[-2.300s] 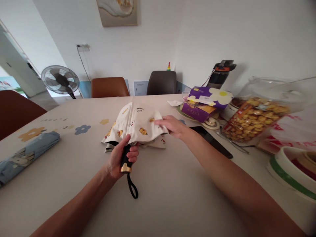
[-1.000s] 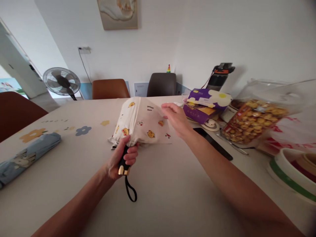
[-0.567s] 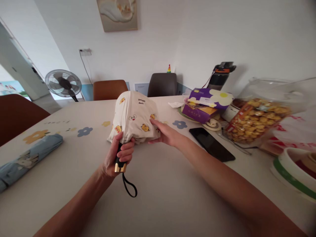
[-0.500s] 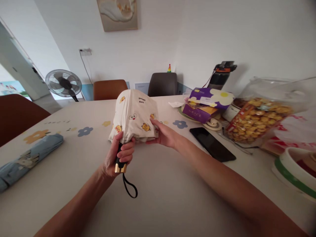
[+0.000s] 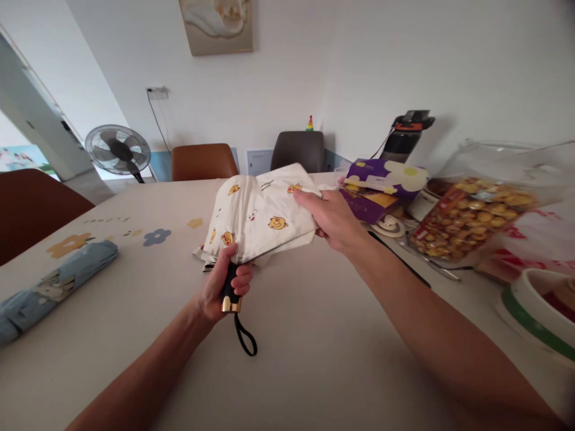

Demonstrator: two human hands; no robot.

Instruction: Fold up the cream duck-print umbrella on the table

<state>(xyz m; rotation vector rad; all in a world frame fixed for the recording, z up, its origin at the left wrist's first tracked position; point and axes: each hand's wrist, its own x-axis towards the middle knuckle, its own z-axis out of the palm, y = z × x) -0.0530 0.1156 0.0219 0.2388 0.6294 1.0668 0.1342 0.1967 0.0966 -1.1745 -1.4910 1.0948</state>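
A cream folding umbrella (image 5: pixel 256 221) with yellow cartoon figures is held above the table, its canopy collapsed and loose. My left hand (image 5: pixel 224 281) wraps round its black handle, which has a gold end and a black wrist strap (image 5: pixel 245 336) hanging down. With thumb on top, my right hand (image 5: pixel 330 216) pinches a fold of the canopy and stretches it out to the right. To the left lies a blue umbrella (image 5: pixel 58 287), rolled up on the white table (image 5: pixel 287 371).
Right of my right arm are a phone (image 5: pixel 402 260) partly hidden by it, purple boxes (image 5: pixel 381 179), a dark bottle (image 5: pixel 404 137), a clear jar of snacks (image 5: pixel 476 209) and a white-green bowl (image 5: pixel 530 314). Chairs (image 5: pixel 204 161) and a fan (image 5: pixel 117 149) stand beyond the table.
My right hand has moved right and slightly up, pulling a canopy fold out flat to that side. My left hand keeps the handle, shifted a little right.
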